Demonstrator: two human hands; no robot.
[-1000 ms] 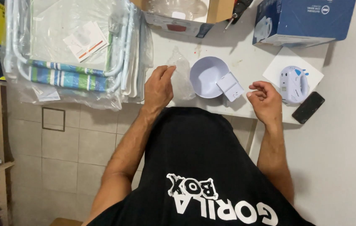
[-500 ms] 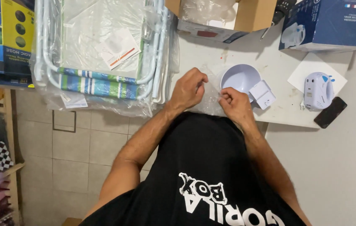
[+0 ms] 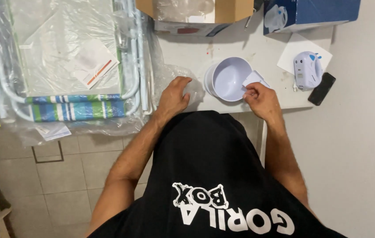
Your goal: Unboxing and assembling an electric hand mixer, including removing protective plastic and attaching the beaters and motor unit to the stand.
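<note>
Left hand: the left hand (image 3: 174, 94) now rests on the crumpled clear plastic bag (image 3: 183, 83) at the near edge of the tabletop (image 3: 187, 50), fingers curled down over it. Half a second ago it was raised close to the other hand; it has since dropped back onto the bag.
Right hand: the right hand (image 3: 258, 99) has moved right, away from the left, and pinches a small white paper-like piece (image 3: 254, 79) just beside the bowl's right rim.
Bowl: the white bowl (image 3: 231, 79) stands upright between the 2 hands, looks empty, and has kept its place.
What changed: the 2 hands were together over the plastic; now they are apart, 1 on each thing. This reads as a split of work, the bag held down and the white piece taken up.
Mixer: a white hand mixer (image 3: 307, 70) lies on a white sheet at the right, untouched, with a black phone (image 3: 321, 88) just beside it.
Far side: a cardboard box (image 3: 236, 9) and a blue box (image 3: 319, 11).
Left side: a wrapped folding chair (image 3: 64, 66) leans beside the tabletop.
</note>
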